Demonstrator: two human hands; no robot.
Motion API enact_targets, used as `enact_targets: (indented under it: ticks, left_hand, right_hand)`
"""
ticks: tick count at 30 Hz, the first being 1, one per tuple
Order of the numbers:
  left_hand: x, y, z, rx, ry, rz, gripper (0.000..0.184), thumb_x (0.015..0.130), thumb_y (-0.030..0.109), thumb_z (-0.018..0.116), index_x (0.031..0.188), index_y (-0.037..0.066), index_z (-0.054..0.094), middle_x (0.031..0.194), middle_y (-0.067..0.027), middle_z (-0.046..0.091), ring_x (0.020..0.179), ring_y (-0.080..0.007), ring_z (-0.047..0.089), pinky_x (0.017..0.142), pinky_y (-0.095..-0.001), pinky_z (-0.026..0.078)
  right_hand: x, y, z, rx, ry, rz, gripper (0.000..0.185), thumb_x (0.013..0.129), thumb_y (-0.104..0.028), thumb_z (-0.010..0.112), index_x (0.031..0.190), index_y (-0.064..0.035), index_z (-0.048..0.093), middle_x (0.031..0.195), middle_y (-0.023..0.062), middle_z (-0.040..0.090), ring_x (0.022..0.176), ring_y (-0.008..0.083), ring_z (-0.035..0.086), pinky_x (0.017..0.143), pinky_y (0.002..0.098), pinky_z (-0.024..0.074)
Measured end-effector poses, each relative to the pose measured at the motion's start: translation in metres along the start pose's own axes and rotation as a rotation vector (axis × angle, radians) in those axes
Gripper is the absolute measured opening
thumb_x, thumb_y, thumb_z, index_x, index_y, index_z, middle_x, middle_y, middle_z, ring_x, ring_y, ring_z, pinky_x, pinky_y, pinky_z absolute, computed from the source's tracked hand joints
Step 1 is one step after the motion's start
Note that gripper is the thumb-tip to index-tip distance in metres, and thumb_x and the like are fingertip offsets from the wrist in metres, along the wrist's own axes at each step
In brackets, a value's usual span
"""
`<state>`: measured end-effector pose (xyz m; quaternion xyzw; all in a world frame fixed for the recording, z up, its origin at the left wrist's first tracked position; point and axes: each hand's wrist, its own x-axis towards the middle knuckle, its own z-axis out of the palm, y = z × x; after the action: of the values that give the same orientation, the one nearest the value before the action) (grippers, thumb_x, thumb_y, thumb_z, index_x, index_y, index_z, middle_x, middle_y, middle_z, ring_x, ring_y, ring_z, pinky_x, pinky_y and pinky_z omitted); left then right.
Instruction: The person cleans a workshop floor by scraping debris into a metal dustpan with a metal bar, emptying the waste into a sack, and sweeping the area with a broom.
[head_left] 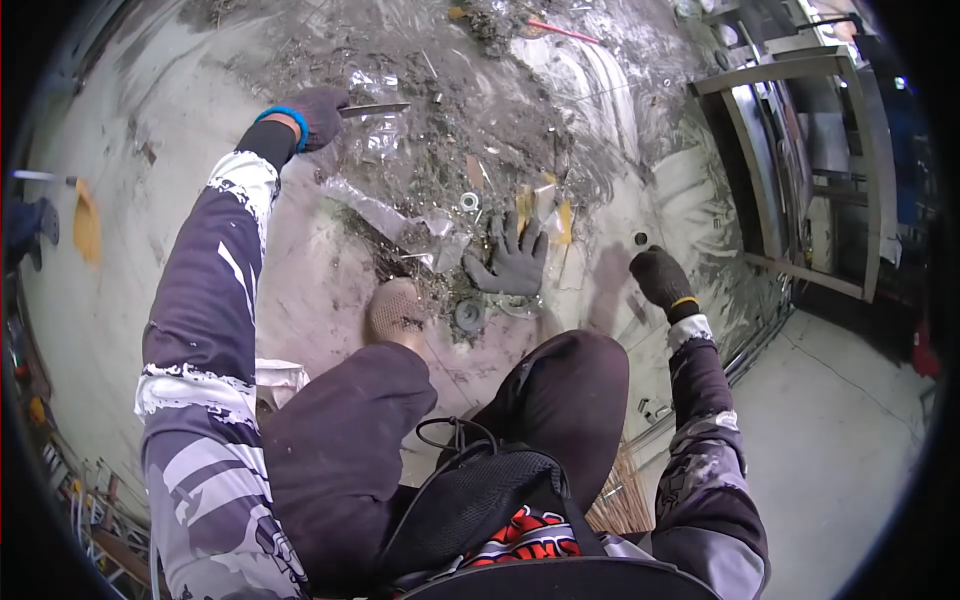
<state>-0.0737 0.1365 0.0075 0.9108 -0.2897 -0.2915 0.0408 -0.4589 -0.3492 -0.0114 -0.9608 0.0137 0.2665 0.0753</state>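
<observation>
Looking straight down at a seriously grubby floor [110,260], with both knees bent in front. Gripping a thin metal blade [377,109] in the left hand [322,118], gloved and with a blue band at the wrist, fingers clamped on the near end. Pointing that blade out to the right, over or against the dirt and bits of clear plastic; can't tell from this angle if touching down.

Holding the right hand [662,280], in a dark glove with a yellow cuff edge, well apart from the left, with fingers curled in together. Can't tell if pinching anything in there. Close to those fingertips, see a small dark round piece [641,238] on the floor.

Between the hands, spot a loose gray glove [510,262] lying spread out, with yellow scraps [564,222] right by its fingertips. Just up and left of that glove, notice a pale ring [469,202], and below it, nearer the knees, a dark round disc [468,316] beside the foot [396,308]. Add a red stick [563,31] near the top and a metal frame [868,180] over on the right.
</observation>
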Motion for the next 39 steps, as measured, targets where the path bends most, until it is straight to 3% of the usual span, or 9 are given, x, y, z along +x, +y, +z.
enact_targets:
  ticks: [5, 10, 12, 19, 22, 27, 32, 34, 39]
  left_hand:
    - [-0.005, -0.001, -0.003, 0.029, 0.024, 0.048, 0.028, 0.084, 0.016, 0.046, 0.105, 0.005, 0.061, 0.105, -0.0221, 0.063, 0.101, -0.0407, 0.059, 0.086, -0.0459, 0.046]
    - [-0.024, -0.002, 0.000, -0.012, 0.081, 0.113, 0.029, 0.084, 0.019, 0.046, 0.103, 0.002, 0.059, 0.098, -0.0225, 0.063, 0.093, -0.0403, 0.059, 0.084, -0.0465, 0.046]
    - [-0.037, -0.003, 0.005, 0.003, 0.112, 0.124, 0.030, 0.084, 0.019, 0.046, 0.104, 0.002, 0.058, 0.098, -0.0224, 0.062, 0.094, -0.0397, 0.059, 0.084, -0.0463, 0.046]
    - [-0.043, -0.023, 0.012, 0.002, 0.165, 0.132, 0.031, 0.081, 0.018, 0.047, 0.106, 0.002, 0.058, 0.100, -0.0216, 0.062, 0.095, -0.0386, 0.058, 0.085, -0.0458, 0.045]
    - [-0.041, -0.028, 0.010, -0.012, 0.153, 0.090, 0.031, 0.080, 0.016, 0.048, 0.106, 0.002, 0.059, 0.100, -0.0207, 0.062, 0.097, -0.0382, 0.058, 0.085, -0.0452, 0.046]
    - [-0.040, -0.028, 0.004, -0.075, 0.151, 0.029, 0.030, 0.079, 0.015, 0.048, 0.104, 0.003, 0.060, 0.101, -0.0203, 0.063, 0.098, -0.0380, 0.059, 0.085, -0.0451, 0.046]
    - [-0.037, -0.028, 0.006, -0.069, 0.163, 0.027, 0.030, 0.080, 0.015, 0.048, 0.105, 0.003, 0.061, 0.101, -0.0206, 0.063, 0.097, -0.0382, 0.059, 0.084, -0.0454, 0.046]
    - [-0.039, -0.023, 0.001, -0.048, 0.117, 0.029, 0.030, 0.081, 0.016, 0.048, 0.105, 0.003, 0.061, 0.100, -0.0210, 0.063, 0.097, -0.0384, 0.059, 0.085, -0.0455, 0.045]
    - [-0.037, -0.017, -0.004, -0.089, 0.144, 0.024, 0.029, 0.081, 0.016, 0.049, 0.103, 0.002, 0.060, 0.098, -0.0213, 0.063, 0.094, -0.0383, 0.059, 0.084, -0.0453, 0.045]
  right_hand:
    - [0.104, -0.050, -0.021, 0.278, 0.195, 0.439, 0.051, 0.089, -0.048, 0.046, 0.093, -0.0036, 0.070, 0.097, 0.0240, 0.065, 0.096, 0.0418, 0.061, 0.085, 0.0464, 0.0466]
    - [0.212, -0.095, -0.027, 0.144, 0.196, 0.673, 0.054, 0.078, -0.050, 0.063, 0.106, -0.0041, 0.069, 0.108, 0.0210, 0.066, 0.102, 0.0372, 0.064, 0.087, 0.0451, 0.0496]
    - [0.221, -0.099, -0.021, 0.224, 0.033, 0.628, 0.050, 0.072, -0.043, 0.072, 0.101, -0.0026, 0.069, 0.099, 0.0208, 0.069, 0.091, 0.0370, 0.067, 0.080, 0.0447, 0.0521]
    - [0.225, -0.132, -0.029, 0.253, 0.137, 0.493, 0.036, 0.070, -0.028, 0.075, 0.093, -0.0008, 0.067, 0.086, 0.0230, 0.068, 0.084, 0.0353, 0.069, 0.075, 0.0447, 0.0522]
    - [0.224, -0.146, -0.029, 0.180, 0.260, 0.345, 0.035, 0.071, -0.032, 0.073, 0.094, -0.0067, 0.068, 0.098, 0.0218, 0.067, 0.094, 0.0387, 0.065, 0.082, 0.0445, 0.0508]
    - [0.181, -0.186, -0.051, 0.472, 0.327, 0.063, 0.047, 0.075, -0.024, 0.077, 0.113, -0.0044, 0.059, 0.083, 0.0174, 0.065, 0.083, 0.0284, 0.066, 0.073, 0.0371, 0.0503]
    - [0.167, -0.145, -0.047, 0.525, 0.297, 0.169, 0.042, 0.077, -0.016, 0.072, 0.115, -0.0005, 0.063, 0.091, 0.0147, 0.069, 0.078, 0.0241, 0.066, 0.070, 0.0353, 0.0516]
    - [0.165, -0.113, -0.034, 0.933, 0.018, 0.204, 0.033, 0.077, -0.010, 0.068, 0.108, 0.0009, 0.067, 0.092, 0.0123, 0.070, 0.070, 0.0194, 0.065, 0.064, 0.0322, 0.0523]
    - [0.122, -0.100, -0.025, 1.258, 0.125, 0.174, 0.019, 0.078, -0.005, 0.062, 0.095, 0.0007, 0.065, 0.084, 0.0041, 0.065, 0.072, 0.0129, 0.060, 0.064, 0.0267, 0.0504]
